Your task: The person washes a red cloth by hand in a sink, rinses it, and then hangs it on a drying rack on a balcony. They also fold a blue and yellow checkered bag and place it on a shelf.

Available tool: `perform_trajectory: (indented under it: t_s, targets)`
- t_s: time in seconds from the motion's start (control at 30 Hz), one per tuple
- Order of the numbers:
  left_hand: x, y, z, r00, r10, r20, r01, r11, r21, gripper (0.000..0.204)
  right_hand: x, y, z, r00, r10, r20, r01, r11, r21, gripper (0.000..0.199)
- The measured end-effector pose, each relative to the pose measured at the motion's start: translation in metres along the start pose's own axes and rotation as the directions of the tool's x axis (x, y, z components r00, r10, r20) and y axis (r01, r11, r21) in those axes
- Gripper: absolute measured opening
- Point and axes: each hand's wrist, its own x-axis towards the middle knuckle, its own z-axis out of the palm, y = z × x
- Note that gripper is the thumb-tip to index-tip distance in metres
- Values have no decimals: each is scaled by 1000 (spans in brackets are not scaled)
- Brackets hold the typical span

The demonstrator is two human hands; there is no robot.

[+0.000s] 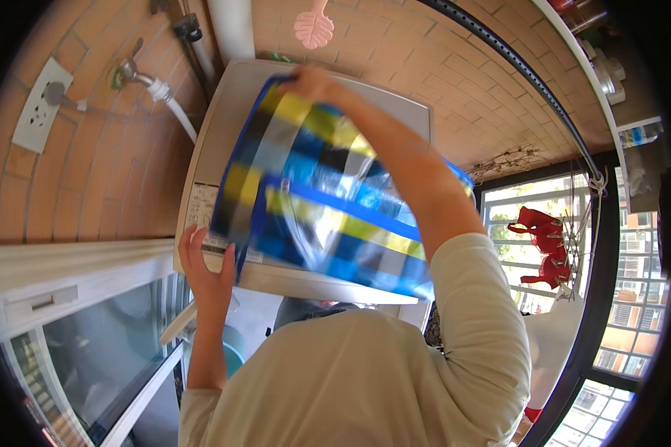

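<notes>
A large checked storage bag point(335, 190) in blue, yellow, black and grey, with blue trim, lies tilted over the top of a pale washing machine point(395, 104). My right hand point(317, 83) reaches across it and is closed on its far left corner; motion blurs the fingers. Beside the bag's near left corner is my left hand point(207, 268), with thumb and fingers apart and the thumb close to the blue edge. Part of the bag's right side is hidden behind my right arm.
On the left tiled wall are a socket with a plug point(54, 94) and a tap point(129, 72) with a hose. A sliding window point(101, 350) stands lower left, above a teal basin point(233, 360). Red clothing point(542, 246) hangs by the barred window at right. A pink leaf-shaped swatter point(314, 30) hangs behind.
</notes>
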Motion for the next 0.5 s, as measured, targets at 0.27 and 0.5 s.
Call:
perform_trajectory:
  t_s: [0.27, 0.5]
  targets:
    - [-7, 16, 46, 848, 385, 365, -340, 923, -181, 35, -25, 205, -28, 749, 603, -274, -451, 767, 455, 52]
    - [-6, 43, 152, 589, 579, 564, -631, 765, -126, 51, -106, 264, 3, 801, 597, -45, -464, 666, 585, 59]
